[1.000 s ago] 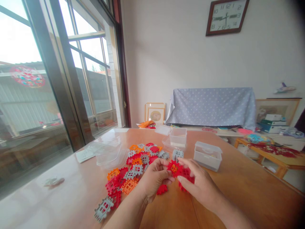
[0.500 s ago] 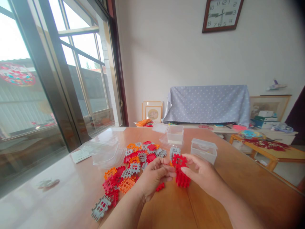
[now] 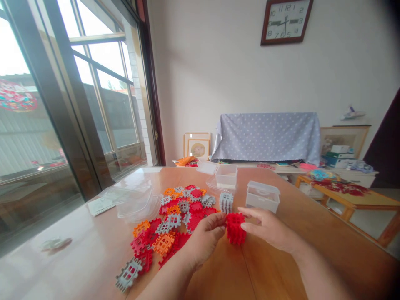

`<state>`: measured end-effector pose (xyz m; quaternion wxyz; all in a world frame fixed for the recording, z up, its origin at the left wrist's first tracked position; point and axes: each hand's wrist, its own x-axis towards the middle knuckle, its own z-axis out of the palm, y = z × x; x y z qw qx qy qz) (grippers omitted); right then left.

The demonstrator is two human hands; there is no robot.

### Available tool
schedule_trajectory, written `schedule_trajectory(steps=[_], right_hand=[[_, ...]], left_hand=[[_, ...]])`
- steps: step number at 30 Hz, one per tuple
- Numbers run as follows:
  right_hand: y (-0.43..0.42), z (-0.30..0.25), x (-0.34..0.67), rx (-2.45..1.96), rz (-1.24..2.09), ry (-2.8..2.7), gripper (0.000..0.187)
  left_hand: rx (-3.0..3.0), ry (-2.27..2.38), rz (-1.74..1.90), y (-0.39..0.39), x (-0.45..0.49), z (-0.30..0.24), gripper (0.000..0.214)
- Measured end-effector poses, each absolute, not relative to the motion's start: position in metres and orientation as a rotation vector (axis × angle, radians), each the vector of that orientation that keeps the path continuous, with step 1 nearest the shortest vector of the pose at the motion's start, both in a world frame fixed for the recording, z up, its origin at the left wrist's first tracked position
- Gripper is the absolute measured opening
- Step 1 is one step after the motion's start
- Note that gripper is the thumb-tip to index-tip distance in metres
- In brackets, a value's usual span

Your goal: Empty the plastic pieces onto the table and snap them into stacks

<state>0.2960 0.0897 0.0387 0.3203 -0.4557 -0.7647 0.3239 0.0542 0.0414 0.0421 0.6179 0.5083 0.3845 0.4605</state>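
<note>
A stack of red waffle-shaped plastic tiles (image 3: 235, 228) stands on the wooden table (image 3: 281, 266) between my two hands. My left hand (image 3: 204, 238) presses its fingertips against the stack's left side. My right hand (image 3: 268, 228) holds the right side with thumb and fingers curled around it. Left of my hands lies a loose pile of red, orange and grey tiles (image 3: 175, 218). A small stack of grey tiles (image 3: 226, 201) stands just behind the red stack.
A lidded clear box (image 3: 262, 196) and an open clear box (image 3: 226, 175) stand beyond the tiles. Clear lids and a tray (image 3: 136, 198) lie at the left near the window. One grey tile (image 3: 127, 274) lies apart at the near left.
The red tiles were held up and loose between my hands; now they are squared into a stack lowered onto the table. The single red tile under my left hand is no longer seen.
</note>
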Motion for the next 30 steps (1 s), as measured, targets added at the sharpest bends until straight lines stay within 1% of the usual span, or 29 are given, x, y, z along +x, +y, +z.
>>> schedule_trajectory(steps=[4, 12, 20, 23, 27, 30], right_hand=[[0.086, 0.040, 0.295, -1.223, 0.935, -1.966, 0.070], [0.085, 0.041, 0.298, -1.235, 0.968, -1.964, 0.073], [0.079, 0.048, 0.293, -1.192, 0.947, -2.047, 0.078], [0.080, 0.046, 0.290, -1.166, 0.960, -2.043, 0.079], [0.080, 0.044, 0.287, -1.180, 0.875, -2.032, 0.075], [0.080, 0.043, 0.289, -1.186, 0.837, -2.043, 0.074]], left_hand=[[1.172, 0.859, 1.068, 0.041, 0.055, 0.042, 0.046], [1.245, 0.821, 1.086, 0.043, 0.057, 0.038, 0.050], [1.317, 0.864, 1.163, 0.052, 0.062, 0.023, 0.061], [1.351, 0.833, 1.161, 0.055, 0.064, 0.020, 0.057], [1.365, 0.755, 1.178, 0.058, 0.067, 0.019, 0.043], [1.394, 0.787, 1.191, 0.059, 0.067, 0.019, 0.037]])
